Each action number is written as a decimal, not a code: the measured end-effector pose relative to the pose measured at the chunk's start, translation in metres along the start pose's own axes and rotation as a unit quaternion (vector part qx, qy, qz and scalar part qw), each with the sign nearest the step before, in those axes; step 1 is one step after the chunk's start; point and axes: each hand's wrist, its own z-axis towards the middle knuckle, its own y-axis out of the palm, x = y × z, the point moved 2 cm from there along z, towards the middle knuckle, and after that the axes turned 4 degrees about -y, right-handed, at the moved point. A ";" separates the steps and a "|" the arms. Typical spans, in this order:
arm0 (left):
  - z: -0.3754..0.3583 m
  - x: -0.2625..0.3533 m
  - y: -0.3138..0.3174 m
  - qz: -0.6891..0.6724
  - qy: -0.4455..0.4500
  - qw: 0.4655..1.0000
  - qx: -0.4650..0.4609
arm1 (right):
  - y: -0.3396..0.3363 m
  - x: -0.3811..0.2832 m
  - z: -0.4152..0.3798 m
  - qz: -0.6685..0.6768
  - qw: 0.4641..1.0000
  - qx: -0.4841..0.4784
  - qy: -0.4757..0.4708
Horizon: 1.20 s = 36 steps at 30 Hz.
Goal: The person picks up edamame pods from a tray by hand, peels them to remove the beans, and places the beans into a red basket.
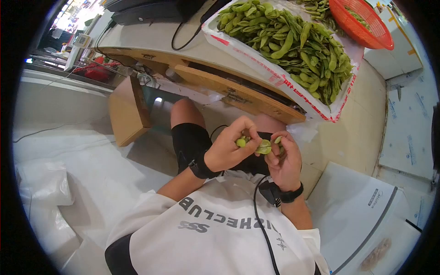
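My left hand (233, 145), with a dark band on its wrist, is closed with green pods pinched between thumb and fingers. A split green soybean pod (264, 146) spans the small gap between my two hands, over my lap. My right hand (285, 161), also banded at the wrist, is closed around the pod's other side, with a small green piece (277, 140) at its thumb and forefinger. The fingers partly hide what each hand holds. Beyond them, many green soybean pods (293, 41) lie heaped in a white foam box (275, 79) on the counter.
An orange-red basket (366, 39) with some green beans sits at the back right. A wooden drawer (238, 94) juts out beneath the counter (137, 39). A cardboard box (126, 112) stands left of my knees, a white Midea appliance (353, 206) at right. A black cable runs down my shirt.
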 end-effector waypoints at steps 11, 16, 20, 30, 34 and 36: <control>-0.013 0.006 -0.040 0.014 0.022 1.000 -0.012 | 0.026 0.024 0.006 -0.106 0.994 0.005 -0.031; -0.024 0.005 -0.072 0.011 0.026 1.000 -0.006 | 0.057 0.032 0.014 -0.255 0.965 -0.052 0.030; -0.034 0.014 -0.091 0.015 0.009 1.000 -0.011 | 0.094 0.021 0.017 -0.395 0.913 -0.099 0.005; -0.045 -0.001 -0.130 -0.157 0.017 0.983 0.098 | 0.196 -0.112 0.066 -0.660 0.579 0.087 -0.471; -0.049 0.001 -0.127 -0.141 0.006 0.987 0.073 | 0.201 -0.140 0.120 -0.678 0.481 0.109 -0.545; -0.050 0.001 -0.126 -0.140 0.002 0.987 0.073 | 0.201 -0.143 0.138 -0.716 0.420 0.110 -0.547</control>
